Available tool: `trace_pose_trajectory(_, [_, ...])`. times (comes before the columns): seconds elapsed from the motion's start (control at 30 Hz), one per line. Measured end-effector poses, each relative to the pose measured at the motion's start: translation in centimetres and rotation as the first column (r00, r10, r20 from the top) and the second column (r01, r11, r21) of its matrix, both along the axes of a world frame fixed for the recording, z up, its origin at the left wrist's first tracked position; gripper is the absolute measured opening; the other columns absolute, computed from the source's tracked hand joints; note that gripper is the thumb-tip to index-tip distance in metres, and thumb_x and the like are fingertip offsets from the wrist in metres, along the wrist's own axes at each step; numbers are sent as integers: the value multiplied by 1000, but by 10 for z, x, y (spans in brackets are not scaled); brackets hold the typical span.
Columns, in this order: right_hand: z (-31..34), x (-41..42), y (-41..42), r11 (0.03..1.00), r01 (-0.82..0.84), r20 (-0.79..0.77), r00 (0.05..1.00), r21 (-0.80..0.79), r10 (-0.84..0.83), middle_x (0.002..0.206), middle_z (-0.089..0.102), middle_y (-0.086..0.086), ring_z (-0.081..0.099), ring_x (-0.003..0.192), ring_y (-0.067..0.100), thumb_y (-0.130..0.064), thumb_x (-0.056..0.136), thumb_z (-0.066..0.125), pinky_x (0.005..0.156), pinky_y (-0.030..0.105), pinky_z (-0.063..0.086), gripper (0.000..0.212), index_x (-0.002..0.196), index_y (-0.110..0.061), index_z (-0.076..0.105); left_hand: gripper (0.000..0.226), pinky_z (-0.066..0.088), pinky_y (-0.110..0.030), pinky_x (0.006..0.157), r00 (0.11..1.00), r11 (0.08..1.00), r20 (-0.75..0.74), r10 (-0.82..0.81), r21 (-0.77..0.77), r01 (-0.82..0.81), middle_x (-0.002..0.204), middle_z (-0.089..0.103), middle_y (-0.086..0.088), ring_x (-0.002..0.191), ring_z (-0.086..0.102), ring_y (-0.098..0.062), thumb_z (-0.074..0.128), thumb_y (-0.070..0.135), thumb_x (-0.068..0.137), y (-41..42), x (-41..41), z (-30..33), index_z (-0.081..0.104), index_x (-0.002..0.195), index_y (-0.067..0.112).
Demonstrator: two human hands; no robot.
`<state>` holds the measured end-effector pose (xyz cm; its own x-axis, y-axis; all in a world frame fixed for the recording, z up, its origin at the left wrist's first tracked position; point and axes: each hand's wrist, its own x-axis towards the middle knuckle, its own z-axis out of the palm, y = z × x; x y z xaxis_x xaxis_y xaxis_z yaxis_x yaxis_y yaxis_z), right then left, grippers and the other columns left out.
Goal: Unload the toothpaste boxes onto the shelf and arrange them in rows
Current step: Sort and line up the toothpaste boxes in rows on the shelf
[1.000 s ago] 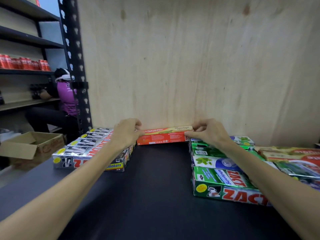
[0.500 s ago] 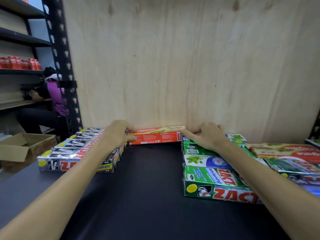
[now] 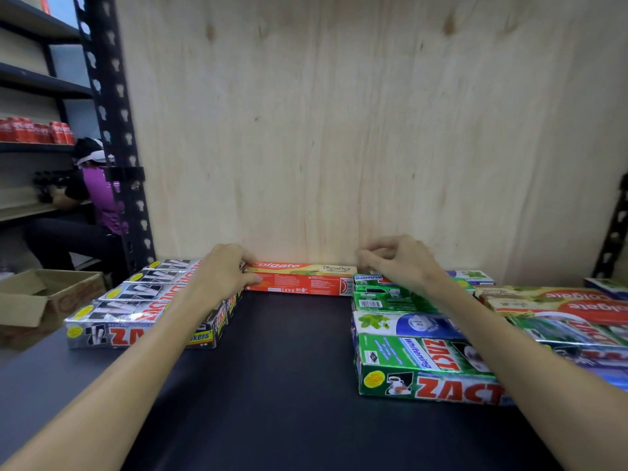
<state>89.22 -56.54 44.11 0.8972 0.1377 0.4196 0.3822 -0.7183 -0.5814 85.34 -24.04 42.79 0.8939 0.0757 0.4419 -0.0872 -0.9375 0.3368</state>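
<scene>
A red Colgate toothpaste box (image 3: 299,279) lies crosswise on the dark shelf (image 3: 282,385), against the plywood back wall. My left hand (image 3: 222,273) grips its left end with curled fingers and thumb. My right hand (image 3: 399,263) hovers just above and beside the box's right end, fingers loosely curled, holding nothing. A row of black-and-silver Zact boxes (image 3: 142,304) lies to the left. A row of green and blue Zact boxes (image 3: 407,348) lies under my right forearm.
More toothpaste boxes, some Colgate (image 3: 557,300), are piled at the right. A black slotted upright (image 3: 112,130) stands at the left, another upright (image 3: 615,232) at the right. An open cardboard carton (image 3: 37,297) sits lower left. A person in purple (image 3: 98,195) crouches at the neighbouring shelves.
My right hand has lifted off the red box's right end and curled slightly. The left hand stays on the left end. The box has settled against the back wall.
</scene>
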Motion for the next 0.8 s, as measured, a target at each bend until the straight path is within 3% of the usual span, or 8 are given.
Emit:
trace_pose_trajectory(0.23, [1,-8,14,996,23,-9,1000,-89,-24,117,72,-11,58,122,18,-53,93,60,114,44,29,27,115,-41,70,35,52,-35,90,1000,994,22,-18,-110,20,101,72,1,97,65,-19,87,38,74,-1,-2,3,76,100,17])
trace_pose_trajectory(0.4, [-7,-4,22,999,3,27,1000,-42,-2,89,73,-15,62,113,11,-59,86,65,112,44,30,32,112,-40,69,42,53,-32,89,1000,993,7,-2,-117,3,104,74,-1,93,67,-17,90,33,71,3,2,7,74,105,15])
trace_pose_trajectory(0.6, [-10,3,33,995,21,14,1000,-94,-20,92,75,-18,63,105,3,-63,76,74,100,39,25,39,100,-33,71,42,53,-32,84,1000,994,19,4,-109,-2,97,73,3,89,68,-16,91,38,69,4,0,8,75,102,18])
trace_pose_trajectory(0.8, [-2,5,44,991,73,-4,997,-115,-73,96,76,-8,65,102,12,-46,68,88,80,28,27,40,98,-23,74,41,52,-35,91,1000,997,-27,4,-75,-6,100,68,6,98,65,-18,90,27,70,0,-4,10,74,106,19])
